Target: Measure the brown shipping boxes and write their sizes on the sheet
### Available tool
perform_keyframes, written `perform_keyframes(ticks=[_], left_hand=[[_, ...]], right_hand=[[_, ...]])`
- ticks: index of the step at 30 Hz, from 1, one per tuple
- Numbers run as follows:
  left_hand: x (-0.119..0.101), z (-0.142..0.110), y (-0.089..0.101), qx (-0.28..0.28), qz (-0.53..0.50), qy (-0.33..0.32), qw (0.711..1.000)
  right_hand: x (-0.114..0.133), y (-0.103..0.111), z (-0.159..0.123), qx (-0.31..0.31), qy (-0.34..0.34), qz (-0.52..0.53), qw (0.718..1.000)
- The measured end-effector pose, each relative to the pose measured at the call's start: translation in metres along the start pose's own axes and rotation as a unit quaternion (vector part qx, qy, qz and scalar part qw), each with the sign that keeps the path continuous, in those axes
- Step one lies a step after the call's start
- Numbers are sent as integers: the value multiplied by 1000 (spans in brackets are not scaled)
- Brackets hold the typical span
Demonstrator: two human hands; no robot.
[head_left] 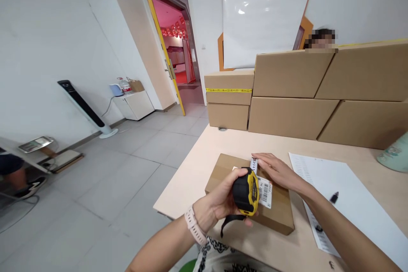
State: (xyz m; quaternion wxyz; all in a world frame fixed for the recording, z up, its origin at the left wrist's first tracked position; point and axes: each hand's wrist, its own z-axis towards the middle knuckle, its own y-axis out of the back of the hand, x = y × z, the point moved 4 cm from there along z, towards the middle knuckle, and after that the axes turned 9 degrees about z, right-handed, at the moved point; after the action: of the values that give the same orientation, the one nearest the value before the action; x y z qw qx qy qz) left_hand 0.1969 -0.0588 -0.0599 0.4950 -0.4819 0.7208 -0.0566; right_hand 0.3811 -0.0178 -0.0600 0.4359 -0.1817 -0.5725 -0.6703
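A black and yellow tape measure [247, 192] is gripped in my left hand [219, 197], above a small cardboard box [276, 219] on the table. Its short white blade [253, 165] reaches out toward the box's far edge. At that end, the fingers of my right hand [276, 171] are held together by the blade's tip; whether they pinch it is hard to make out. A white label with a barcode [265, 193] is stuck on the box top, partly covered by the tape measure. A black wrist strap [231, 220] hangs from the tape measure.
Stacked cardboard boxes [293, 75] line the table's far side, with a person's head behind them. Paper sheets [360, 195] with a black pen [334, 197] lie at right, near a pale green container [395, 155]. A tower fan [86, 106] and platform scale [65, 161] stand on the floor at left.
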Motion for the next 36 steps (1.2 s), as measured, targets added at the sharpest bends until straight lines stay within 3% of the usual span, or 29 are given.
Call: perform_keyframes(ticks=[6, 11, 18, 22, 27, 32, 36], left_hand=[[-3, 4, -1, 8, 18, 26, 999], [-9, 12, -2, -50, 40, 53, 997], [0, 2, -5, -64, 46, -4, 997], [13, -15, -14, -72, 21, -17, 997], [44, -43, -20, -169, -32, -68, 983], [99, -42, -13, -136, -62, -121, 981], [111, -37, -6, -131, -82, -187, 970]], right_hand=[[-4, -8, 1, 27, 8, -60, 998], [-8, -11, 5, 52, -55, -73, 994], [-18, -15, 5, 34, -99, -8, 994], [-20, -20, 7, 48, -107, 28, 993], [-17, -22, 9, 63, -111, 53, 990], [-22, -24, 10, 80, -124, 64, 987], [-28, -23, 9, 82, -116, 62, 988]])
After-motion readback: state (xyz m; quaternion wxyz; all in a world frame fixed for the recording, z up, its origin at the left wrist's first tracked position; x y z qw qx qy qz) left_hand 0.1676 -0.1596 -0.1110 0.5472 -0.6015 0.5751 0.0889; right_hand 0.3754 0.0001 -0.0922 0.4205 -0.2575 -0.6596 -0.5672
